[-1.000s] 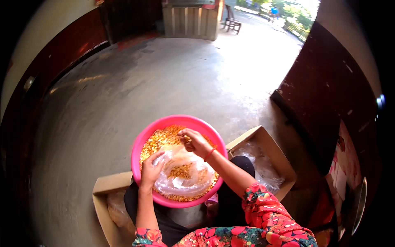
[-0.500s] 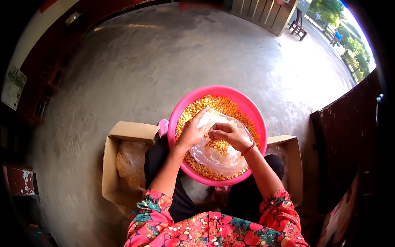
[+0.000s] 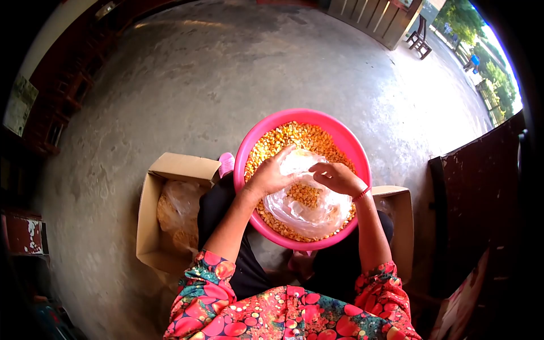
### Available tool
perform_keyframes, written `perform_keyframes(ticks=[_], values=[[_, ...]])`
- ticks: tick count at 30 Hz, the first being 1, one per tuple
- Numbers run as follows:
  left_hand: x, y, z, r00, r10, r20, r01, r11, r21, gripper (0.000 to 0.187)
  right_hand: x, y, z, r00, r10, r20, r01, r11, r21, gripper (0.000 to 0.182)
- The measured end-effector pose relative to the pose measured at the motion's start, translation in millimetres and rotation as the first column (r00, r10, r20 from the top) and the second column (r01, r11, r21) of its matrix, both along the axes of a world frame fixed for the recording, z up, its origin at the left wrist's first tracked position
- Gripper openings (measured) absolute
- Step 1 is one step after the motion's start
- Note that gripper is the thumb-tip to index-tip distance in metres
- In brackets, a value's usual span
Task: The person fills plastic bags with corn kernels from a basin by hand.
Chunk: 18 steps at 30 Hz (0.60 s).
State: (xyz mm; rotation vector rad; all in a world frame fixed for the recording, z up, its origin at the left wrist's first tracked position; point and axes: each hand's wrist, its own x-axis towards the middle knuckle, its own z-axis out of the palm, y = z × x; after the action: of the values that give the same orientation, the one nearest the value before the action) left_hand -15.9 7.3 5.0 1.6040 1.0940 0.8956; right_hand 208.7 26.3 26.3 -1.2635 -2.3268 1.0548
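A clear plastic bag (image 3: 283, 203) lies open in a pink basin (image 3: 361, 161) of yellow corn kernels (image 3: 294, 133), with some kernels (image 3: 304, 195) showing inside it. At the bag's left edge is my left hand (image 3: 271, 175), its thumb and index finger spread apart against the plastic. My right hand (image 3: 335, 178) hovers over the bag's right side, palm down, fingers loosely bent and apart, with nothing visible in them. The undersides of both hands are hidden.
Left of my legs is a cardboard box (image 3: 148, 221) holding filled plastic bags (image 3: 180, 209). A second cardboard box (image 3: 403, 226) stands to the right. A wooden chair (image 3: 419, 39) is by the doorway, and a person (image 3: 472, 62) is outside.
My right hand has moved right, away from my left hand, and its fingers have loosened. My left hand's fingers have spread wider. More of the bag's mouth shows between them.
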Motion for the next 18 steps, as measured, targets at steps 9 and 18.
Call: perform_keyframes(ticks=[9, 18], values=[[9, -16, 7, 0.925, -0.280, -0.258, 0.273, 0.960, -0.066, 0.039, -12, 22, -1, 0.851, -0.415, -0.323, 0.334, 0.901, -0.277, 0.018], [9, -14, 6, 0.902, -0.324, -0.284, 0.315, 0.946, -0.077, 0.037, -61, 75, -53, 0.964, -0.240, 0.111, 0.151, 0.844, 0.514, 0.040]])
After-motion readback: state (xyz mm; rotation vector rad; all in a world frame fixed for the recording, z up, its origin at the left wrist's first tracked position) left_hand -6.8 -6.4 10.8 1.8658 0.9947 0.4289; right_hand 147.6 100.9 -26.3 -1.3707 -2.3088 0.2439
